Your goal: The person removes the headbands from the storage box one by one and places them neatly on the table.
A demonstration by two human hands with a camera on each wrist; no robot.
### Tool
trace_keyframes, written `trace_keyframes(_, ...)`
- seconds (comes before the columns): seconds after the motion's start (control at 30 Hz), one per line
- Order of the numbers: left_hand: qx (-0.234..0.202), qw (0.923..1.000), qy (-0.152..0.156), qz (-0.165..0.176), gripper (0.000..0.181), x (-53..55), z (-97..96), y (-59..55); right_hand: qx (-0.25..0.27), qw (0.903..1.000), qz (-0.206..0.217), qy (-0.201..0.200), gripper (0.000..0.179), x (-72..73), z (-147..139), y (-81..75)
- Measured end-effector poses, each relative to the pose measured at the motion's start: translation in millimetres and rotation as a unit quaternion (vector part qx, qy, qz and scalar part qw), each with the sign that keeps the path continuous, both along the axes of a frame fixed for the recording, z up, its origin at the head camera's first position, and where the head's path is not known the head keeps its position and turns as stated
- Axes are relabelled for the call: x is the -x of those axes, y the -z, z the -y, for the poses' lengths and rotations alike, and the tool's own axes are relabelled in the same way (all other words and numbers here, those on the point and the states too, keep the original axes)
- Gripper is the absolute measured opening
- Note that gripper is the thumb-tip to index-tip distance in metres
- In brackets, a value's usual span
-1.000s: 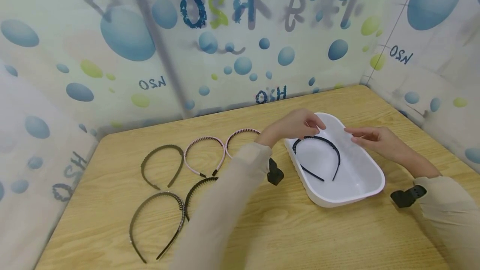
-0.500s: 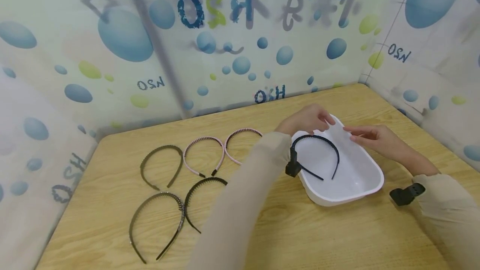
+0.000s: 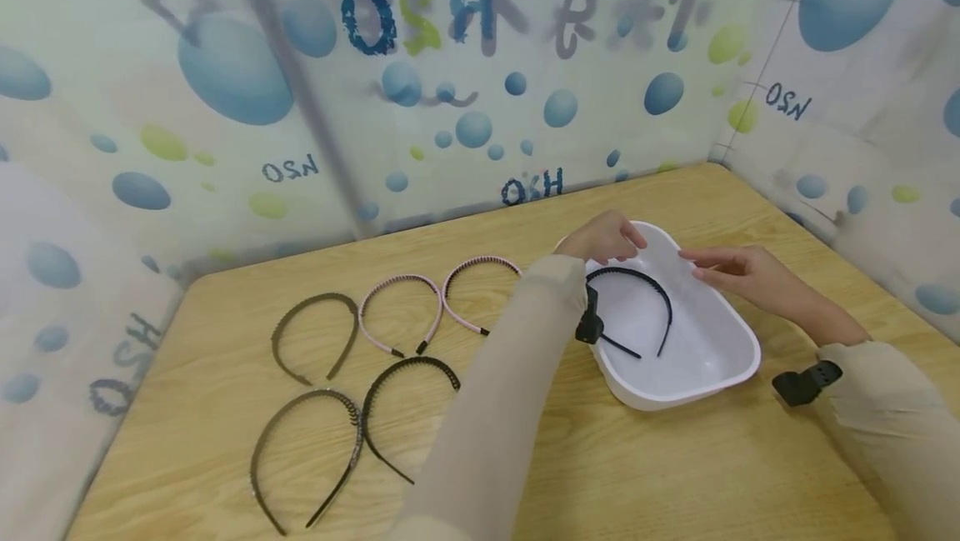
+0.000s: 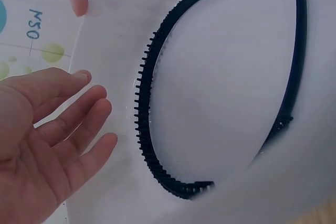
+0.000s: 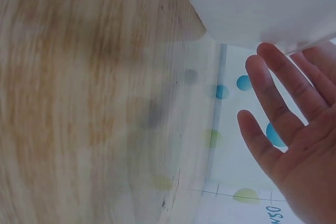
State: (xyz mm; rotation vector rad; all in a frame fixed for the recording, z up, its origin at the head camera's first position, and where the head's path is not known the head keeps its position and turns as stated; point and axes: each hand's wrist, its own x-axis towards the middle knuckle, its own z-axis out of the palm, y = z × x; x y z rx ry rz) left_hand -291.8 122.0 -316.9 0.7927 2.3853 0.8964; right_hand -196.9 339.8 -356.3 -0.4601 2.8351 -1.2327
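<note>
A white plastic tray stands on the right half of the table. In it lies a black toothed headband, arch toward the far side; the left wrist view shows its teeth and one tapered tip. My left hand hovers over the tray's far left part, beyond the headband's arch, with loosely bent fingers and nothing between them. My right hand is at the tray's right rim. Its fingers are nearly straight, with fingertips against or close to the tray's outer wall. My left sleeve covers part of the tray's left side.
Two pink headbands, a brownish one, a dark glittery one and a black one lie left on the wooden table. My left forearm partly covers some. A bubble-patterned curtain hangs behind.
My left hand and forearm have shifted right over the tray, with a slight move back left lately. The right hand holds its place at the rim. The head view has turned slightly.
</note>
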Motion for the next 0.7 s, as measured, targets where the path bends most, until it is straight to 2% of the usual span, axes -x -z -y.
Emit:
trace_keyframes(0.3,0.026,0.9992,-0.022,0.022,0.024,-2.3,-4.7,1.7,0.008,1.0000,-0.004,-0.003,0.040,-1.5,-2.2,1.9)
trace_keyframes(0.47,0.056,0.9981,-0.011,0.020,0.026,-2.7,-5.8,2.6,0.002,1.0000,-0.004,-0.002,0.040,-0.6,-2.6,4.3)
trace_keyframes(0.7,0.084,0.9965,0.006,0.003,0.026,3.0,-6.9,6.9,-0.006,0.9999,-0.008,0.005,0.038,-0.1,-2.2,1.3)
